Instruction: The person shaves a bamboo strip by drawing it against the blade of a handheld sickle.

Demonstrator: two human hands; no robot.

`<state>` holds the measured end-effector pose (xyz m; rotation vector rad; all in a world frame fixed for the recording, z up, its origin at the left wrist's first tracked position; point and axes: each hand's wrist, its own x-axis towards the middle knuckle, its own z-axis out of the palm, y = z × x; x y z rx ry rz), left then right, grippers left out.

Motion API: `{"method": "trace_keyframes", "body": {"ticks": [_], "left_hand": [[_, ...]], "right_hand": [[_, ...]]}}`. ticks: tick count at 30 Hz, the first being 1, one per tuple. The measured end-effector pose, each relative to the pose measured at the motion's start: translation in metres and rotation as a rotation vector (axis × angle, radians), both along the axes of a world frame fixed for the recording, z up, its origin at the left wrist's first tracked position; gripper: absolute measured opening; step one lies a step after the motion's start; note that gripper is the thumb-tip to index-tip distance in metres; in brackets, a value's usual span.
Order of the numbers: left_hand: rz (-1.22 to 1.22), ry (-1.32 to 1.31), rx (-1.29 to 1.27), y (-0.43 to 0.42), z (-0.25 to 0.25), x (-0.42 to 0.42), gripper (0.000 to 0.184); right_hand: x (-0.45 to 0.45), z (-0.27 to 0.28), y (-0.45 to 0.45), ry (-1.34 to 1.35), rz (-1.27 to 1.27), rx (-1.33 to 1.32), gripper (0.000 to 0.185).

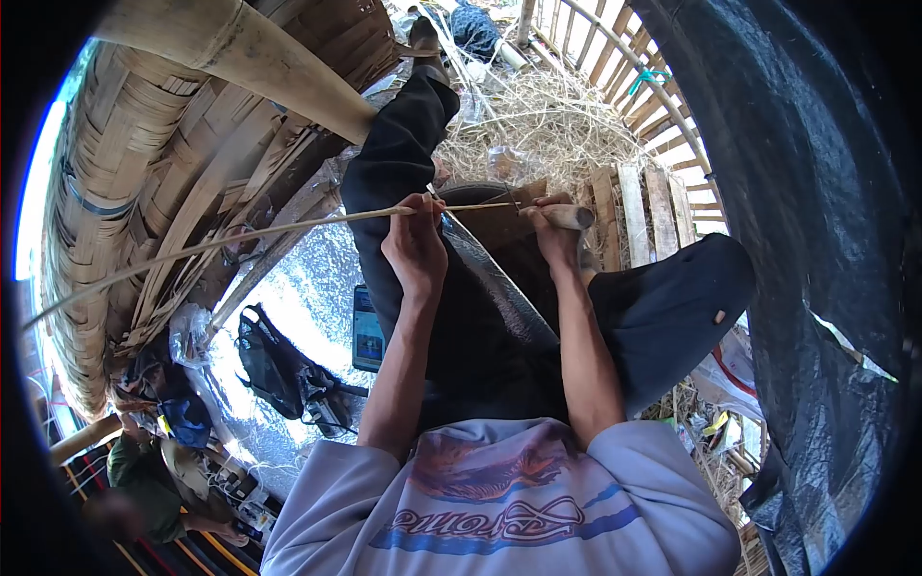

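Note:
A long thin bamboo strip [317,222] runs from the far left edge to the middle of the view. My left hand [416,252] is closed round it near its right end. My right hand [557,230] grips a tool by its thick pale handle [573,218], whose rounded end points right. The strip's tip reaches close to the fingers of my right hand; whether it touches the tool's blade is too small to tell. Both hands are above my lap, over my dark trousers [480,355].
A thick bamboo pole [259,62] and woven bamboo panels stand at upper left. A phone [367,328] and a black bag [274,360] lie on silvery sheeting. Dry straw [547,125] covers the ground ahead. Dark plastic [816,192] hangs at right. Another person [144,480] is at lower left.

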<state>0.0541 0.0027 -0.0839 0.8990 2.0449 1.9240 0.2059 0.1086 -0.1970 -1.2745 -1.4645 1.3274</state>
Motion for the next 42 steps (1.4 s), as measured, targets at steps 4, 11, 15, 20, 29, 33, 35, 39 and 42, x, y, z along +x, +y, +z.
{"method": "trace_keyframes", "body": {"ticks": [4,11,15,20,29,33,35,39,42], "left_hand": [[-0.037,0.011,0.028,-0.003,-0.004,-0.002,0.015],[-0.003,0.058,-0.007,0.000,-0.002,-0.002,0.015],[0.009,0.040,-0.004,0.005,0.001,0.001,0.014],[-0.014,0.058,0.026,0.005,-0.002,-0.007,0.014],[0.015,0.053,-0.033,0.003,-0.003,-0.007,0.014],[-0.026,0.026,0.041,0.009,-0.001,-0.001,0.013],[-0.009,0.025,0.005,0.005,0.001,-0.001,0.014],[0.003,0.031,-0.010,0.002,-0.005,-0.004,0.014],[-0.011,-0.011,0.080,0.007,-0.004,0.001,0.014]], "right_hand": [[-0.001,-0.003,-0.019,0.089,-0.029,0.073,0.018],[0.002,0.006,-0.006,0.141,-0.001,0.061,0.018],[0.002,-0.013,-0.009,-0.013,-0.036,0.138,0.016],[-0.001,0.012,-0.006,0.187,-0.069,-0.145,0.016],[0.000,0.022,-0.002,0.095,-0.036,-0.151,0.018],[0.006,-0.019,-0.002,-0.036,-0.027,0.026,0.019],[0.006,-0.028,-0.002,-0.007,-0.061,-0.034,0.020],[0.005,-0.018,-0.008,-0.038,-0.025,0.027,0.021],[0.008,-0.015,-0.007,-0.225,-0.047,0.096,0.020]]}}
